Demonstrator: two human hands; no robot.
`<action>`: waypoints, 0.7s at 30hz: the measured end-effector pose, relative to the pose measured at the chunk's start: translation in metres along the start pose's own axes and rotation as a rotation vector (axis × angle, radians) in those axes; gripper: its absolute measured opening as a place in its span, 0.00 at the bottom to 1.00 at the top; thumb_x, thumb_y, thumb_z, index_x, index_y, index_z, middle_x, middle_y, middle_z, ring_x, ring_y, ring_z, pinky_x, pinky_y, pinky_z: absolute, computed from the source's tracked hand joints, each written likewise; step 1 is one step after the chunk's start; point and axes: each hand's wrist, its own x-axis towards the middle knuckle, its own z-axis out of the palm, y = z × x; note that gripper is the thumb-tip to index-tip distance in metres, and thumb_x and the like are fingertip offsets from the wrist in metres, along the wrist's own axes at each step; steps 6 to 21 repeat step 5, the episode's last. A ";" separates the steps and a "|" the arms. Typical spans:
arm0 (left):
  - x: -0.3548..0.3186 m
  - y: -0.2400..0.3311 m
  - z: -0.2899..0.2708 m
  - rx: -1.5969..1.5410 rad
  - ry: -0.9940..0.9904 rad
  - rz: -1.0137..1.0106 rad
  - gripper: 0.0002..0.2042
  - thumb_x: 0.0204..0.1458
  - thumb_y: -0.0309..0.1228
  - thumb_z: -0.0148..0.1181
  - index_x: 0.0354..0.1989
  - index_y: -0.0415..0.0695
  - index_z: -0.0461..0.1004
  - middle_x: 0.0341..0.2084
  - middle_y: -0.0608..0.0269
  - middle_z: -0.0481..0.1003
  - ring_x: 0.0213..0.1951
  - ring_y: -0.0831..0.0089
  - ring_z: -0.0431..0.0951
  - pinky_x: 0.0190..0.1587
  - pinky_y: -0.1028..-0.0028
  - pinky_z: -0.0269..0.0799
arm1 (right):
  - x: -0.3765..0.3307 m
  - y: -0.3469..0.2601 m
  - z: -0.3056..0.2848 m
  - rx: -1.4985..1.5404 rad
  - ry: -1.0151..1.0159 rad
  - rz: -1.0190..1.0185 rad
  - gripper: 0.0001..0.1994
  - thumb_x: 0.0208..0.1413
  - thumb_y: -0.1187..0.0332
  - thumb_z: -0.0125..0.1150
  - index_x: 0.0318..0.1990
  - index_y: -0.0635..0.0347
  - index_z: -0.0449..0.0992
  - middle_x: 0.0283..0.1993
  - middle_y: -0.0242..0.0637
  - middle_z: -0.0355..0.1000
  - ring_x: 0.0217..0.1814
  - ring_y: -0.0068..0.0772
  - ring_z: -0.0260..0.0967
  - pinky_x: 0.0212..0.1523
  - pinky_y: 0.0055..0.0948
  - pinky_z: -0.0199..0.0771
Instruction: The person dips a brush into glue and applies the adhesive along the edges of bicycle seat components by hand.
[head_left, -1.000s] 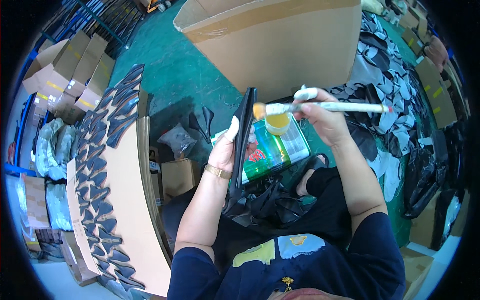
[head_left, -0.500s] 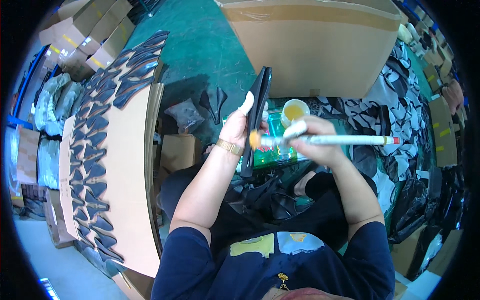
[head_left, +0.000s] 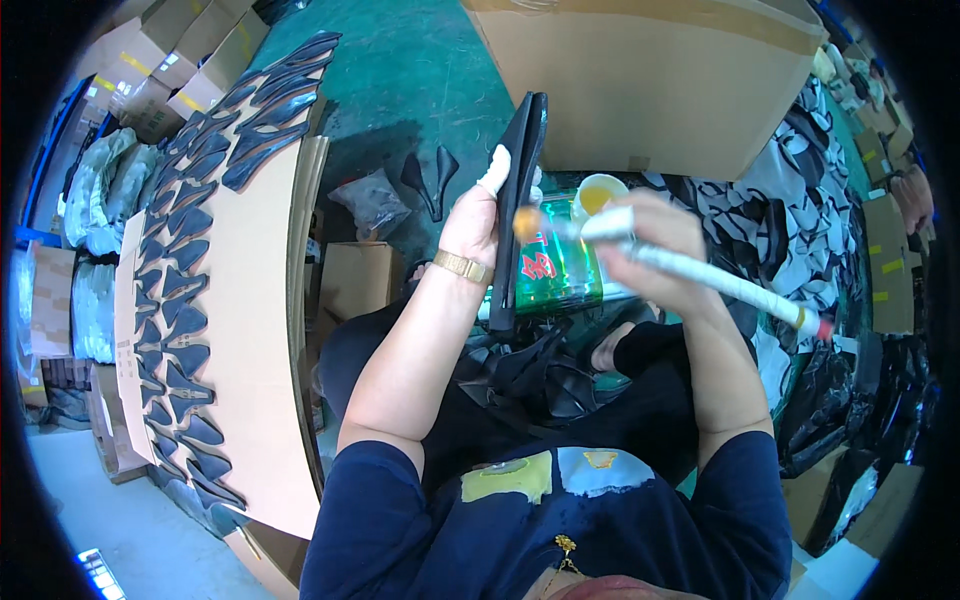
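My left hand (head_left: 472, 218), with white coverings on its fingers and a gold watch at the wrist, grips a long black saddle-like piece (head_left: 516, 215) held upright and seen nearly edge-on. A glue brush (head_left: 735, 284) with a white-wrapped handle and a red end is closed in my right hand (head_left: 658, 240), which is blurred. Its yellowish head points left, close to the right side of the black piece; whether they touch I cannot tell. Just beyond my right hand, a white cup (head_left: 603, 191) of yellow liquid stands by a shiny green tin (head_left: 568, 262).
To the left, a cardboard sheet (head_left: 255, 350) carries rows of black saddle-like pieces. A forked black piece (head_left: 430, 182) and a clear plastic bag (head_left: 371, 205) lie on the green floor. A large carton (head_left: 670, 95) stands ahead; black and grey scraps (head_left: 800, 220) are heaped at right.
The black piece and my left hand have shifted slightly upward in view. My right hand has moved up a little, and the brush's handle has swung down to the right.
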 end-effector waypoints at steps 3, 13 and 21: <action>0.005 0.002 -0.009 -0.003 -0.011 -0.017 0.15 0.51 0.43 0.62 0.36 0.43 0.73 0.26 0.65 0.72 0.28 0.74 0.70 0.31 0.74 0.65 | -0.005 0.015 -0.007 0.127 0.310 0.141 0.07 0.46 0.78 0.62 0.35 0.63 0.77 0.37 0.38 0.74 0.34 0.34 0.73 0.36 0.27 0.73; 0.008 0.001 -0.014 -0.005 -0.095 -0.025 0.16 0.51 0.44 0.61 0.38 0.45 0.73 0.29 0.64 0.73 0.31 0.73 0.73 0.32 0.73 0.67 | -0.008 0.016 -0.012 0.252 0.392 0.243 0.10 0.50 0.75 0.62 0.41 0.62 0.77 0.41 0.39 0.73 0.43 0.41 0.75 0.45 0.26 0.74; 0.008 0.001 -0.014 -0.005 -0.095 -0.025 0.16 0.51 0.44 0.61 0.38 0.45 0.73 0.29 0.64 0.73 0.31 0.73 0.73 0.32 0.73 0.67 | -0.008 0.016 -0.012 0.252 0.392 0.243 0.10 0.50 0.75 0.62 0.41 0.62 0.77 0.41 0.39 0.73 0.43 0.41 0.75 0.45 0.26 0.74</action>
